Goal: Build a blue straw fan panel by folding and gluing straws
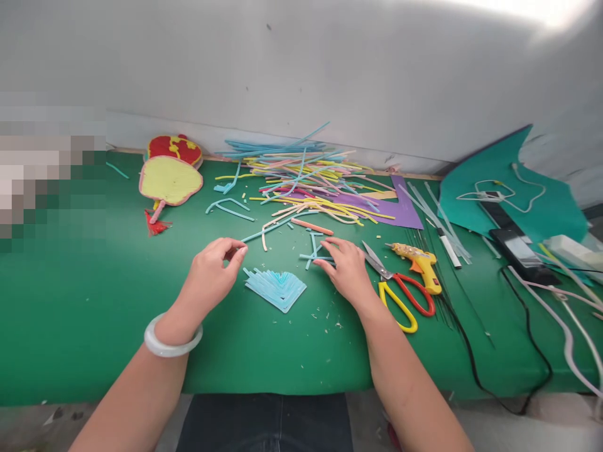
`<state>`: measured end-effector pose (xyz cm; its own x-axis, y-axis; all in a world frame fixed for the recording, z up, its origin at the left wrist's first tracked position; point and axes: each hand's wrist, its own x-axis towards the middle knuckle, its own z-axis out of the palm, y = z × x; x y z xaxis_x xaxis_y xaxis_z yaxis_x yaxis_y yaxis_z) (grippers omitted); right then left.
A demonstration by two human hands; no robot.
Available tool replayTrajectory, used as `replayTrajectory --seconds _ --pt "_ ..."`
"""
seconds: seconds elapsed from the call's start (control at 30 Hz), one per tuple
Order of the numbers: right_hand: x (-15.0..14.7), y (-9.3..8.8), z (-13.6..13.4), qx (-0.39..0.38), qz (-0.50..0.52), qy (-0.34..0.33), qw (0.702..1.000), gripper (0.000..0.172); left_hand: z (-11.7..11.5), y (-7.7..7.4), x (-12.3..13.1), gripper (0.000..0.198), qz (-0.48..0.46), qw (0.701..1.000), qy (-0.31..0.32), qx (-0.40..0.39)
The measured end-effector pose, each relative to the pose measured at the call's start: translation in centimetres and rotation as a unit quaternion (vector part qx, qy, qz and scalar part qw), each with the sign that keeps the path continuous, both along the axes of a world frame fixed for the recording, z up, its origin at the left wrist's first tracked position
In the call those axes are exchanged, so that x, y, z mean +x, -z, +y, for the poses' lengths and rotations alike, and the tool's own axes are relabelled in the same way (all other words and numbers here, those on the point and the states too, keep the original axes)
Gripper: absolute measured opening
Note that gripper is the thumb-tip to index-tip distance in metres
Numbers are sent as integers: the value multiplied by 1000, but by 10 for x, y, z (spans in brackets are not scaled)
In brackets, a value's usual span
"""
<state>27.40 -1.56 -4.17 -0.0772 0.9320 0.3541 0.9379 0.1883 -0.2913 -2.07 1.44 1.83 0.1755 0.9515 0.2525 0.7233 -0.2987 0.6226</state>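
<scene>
My left hand (217, 269), with a pale bangle at the wrist, has thumb and index finger pinched at the near end of a long blue pipe cleaner (277, 226). My right hand (347, 267) is palm down with thumb and index finger apart. Its fingertips reach over several short blue pipe cleaner pieces (311, 256), crossing each other on the table. Between my hands lies a light blue piece of pipe cleaners set side by side in a V pattern (277, 290), with a pointed lower edge. Neither hand touches it. An orange piece (311, 226) lies just beyond.
Behind is a heap of coloured pipe cleaners (301, 169) on purple sheet (409, 210). Scissors (391, 276), a yellow glue gun (421, 263) and its black cord lie right, near phones (522, 251) and a teal sheet (556, 188). A yellow fan (170, 182) lies left.
</scene>
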Motion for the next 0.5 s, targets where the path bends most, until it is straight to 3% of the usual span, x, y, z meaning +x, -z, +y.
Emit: replayTrajectory --seconds 0.17,0.33,0.5 --pt "-2 11 7 -15 -31 -37 999 34 1 3 -1 22 -14 1000 -11 12" --pt "3 8 6 -8 0 -3 1000 23 1 4 0 21 -20 1000 -9 21" --pt "-1 4 3 2 -6 0 1000 22 -3 7 7 20 -10 998 45 39"
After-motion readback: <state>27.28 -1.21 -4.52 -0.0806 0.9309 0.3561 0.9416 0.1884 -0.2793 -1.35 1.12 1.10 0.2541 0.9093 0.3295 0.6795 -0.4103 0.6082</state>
